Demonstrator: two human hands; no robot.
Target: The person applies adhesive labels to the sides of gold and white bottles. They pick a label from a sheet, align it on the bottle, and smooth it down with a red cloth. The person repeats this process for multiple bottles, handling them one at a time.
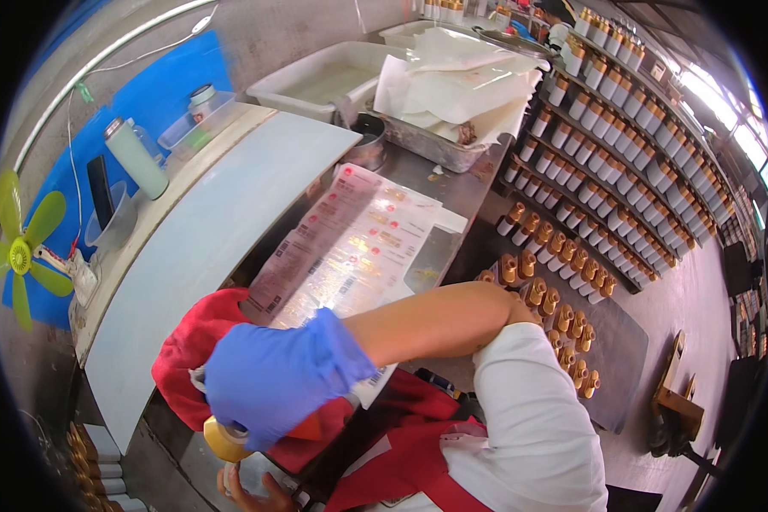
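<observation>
Loose white sleeve (529, 410), bright red apron (401, 475), right hand (260, 392) in a blue glove (273, 367) with crinkled cuff (346, 352)

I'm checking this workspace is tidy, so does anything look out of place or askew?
Yes, the white sheets at the back lie crookedly over the metal tray, creased and uneven. The printed sheets nearer the hands look a little untidy too: their edges don't line up.

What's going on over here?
A person's blue-gloved right hand is on a bunched red cloth, against a gold-coloured piece. The bare left hand is just below that piece; its grip is unclear. Printed sheets lie ahead, and gold-and-white pieces stand in rows to the right.
</observation>
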